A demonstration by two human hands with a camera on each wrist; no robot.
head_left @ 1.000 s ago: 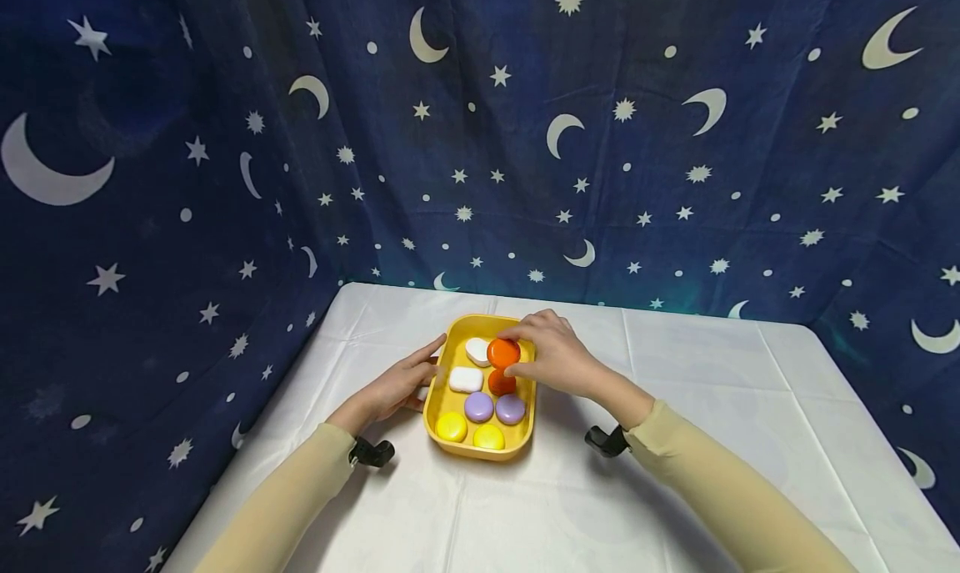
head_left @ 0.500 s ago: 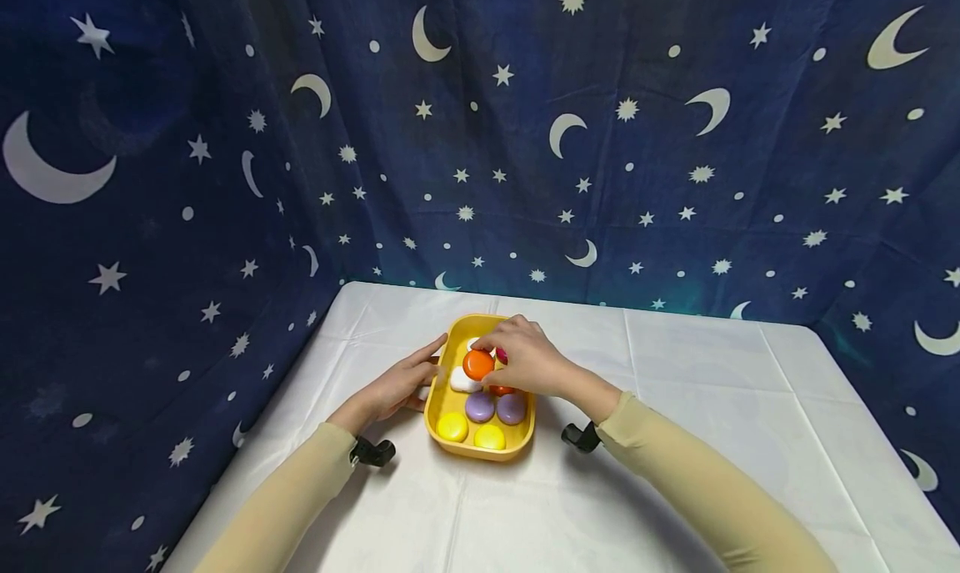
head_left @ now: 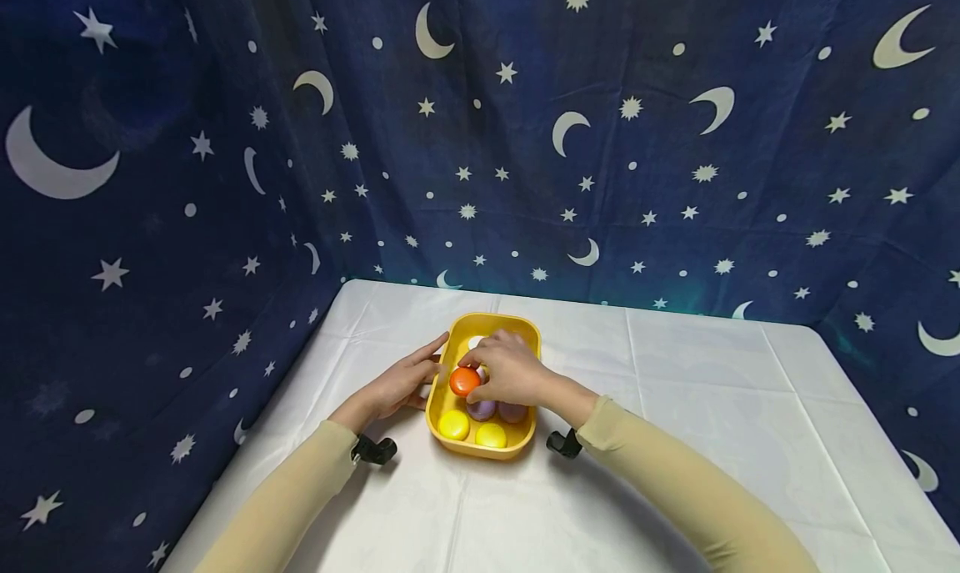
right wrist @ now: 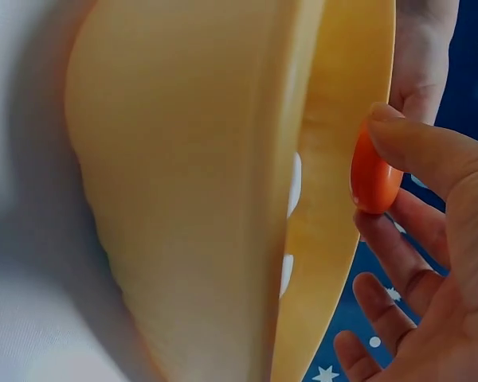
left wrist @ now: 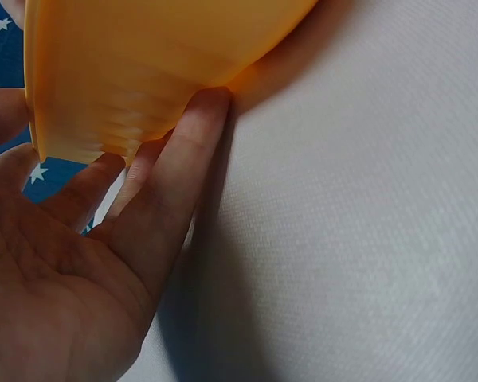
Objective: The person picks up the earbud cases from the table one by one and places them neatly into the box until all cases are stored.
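Note:
My right hand [head_left: 510, 371] pinches a glossy, flattened orange disc [head_left: 465, 381] between thumb and fingers, over the left half of a yellow tray [head_left: 483, 451]. In the right wrist view, the orange disc [right wrist: 374, 171] stands edge-on at the fingertips, by the tray's rim. My left hand [head_left: 396, 387] lies against the tray's left side. Its extended fingers [left wrist: 195, 127] touch the outer wall in the left wrist view. Two yellow discs [head_left: 453, 424] lie at the tray's near end, with purple discs [head_left: 512, 411] behind them. A white piece [head_left: 476, 341] shows at the far end; my right hand hides the middle.
A white cloth [head_left: 675, 473] covers the table. Dark blue curtains [head_left: 630, 139] with moons and stars hang behind the table and on its left. A small black device [head_left: 373, 450] sits at each wrist.
My right hand has moved left and nearer across the tray, carrying the orange disc from the right half to the left half. My left hand stays at the tray's side.

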